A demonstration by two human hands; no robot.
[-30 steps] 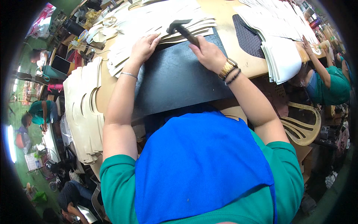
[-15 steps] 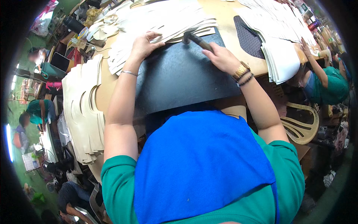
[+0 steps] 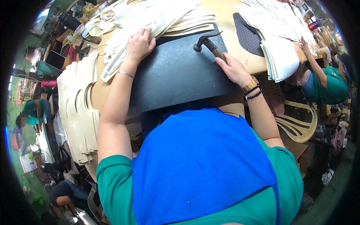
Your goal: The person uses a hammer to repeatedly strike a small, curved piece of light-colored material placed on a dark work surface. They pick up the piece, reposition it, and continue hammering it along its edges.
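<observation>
My right hand (image 3: 235, 70) is wrapped round the wooden handle of a hammer (image 3: 210, 43) with a curved, pointed head. The hammer's round face rests on or just over a black board (image 3: 176, 75) in front of me. My left hand (image 3: 138, 45) is at the left edge of the board, its fingers closed on a long cream cut piece (image 3: 116, 62) that looks like leather or sheet material. This piece lies over the pile of cream cut pieces (image 3: 191, 22) behind the board. The palm hides part of the piece.
More cream pieces (image 3: 77, 108) with curved cut-outs overhang the table at left. At right are a dark textured mat (image 3: 247, 35) and a white stack (image 3: 281, 60). A co-worker (image 3: 328, 84) in green works at the far right. A plastic chair (image 3: 300, 122) stands nearby.
My left hand has moved left from the board's back edge, and the long cream piece has shifted with it. The hammer has moved right and its head has turned, still in my right hand.
</observation>
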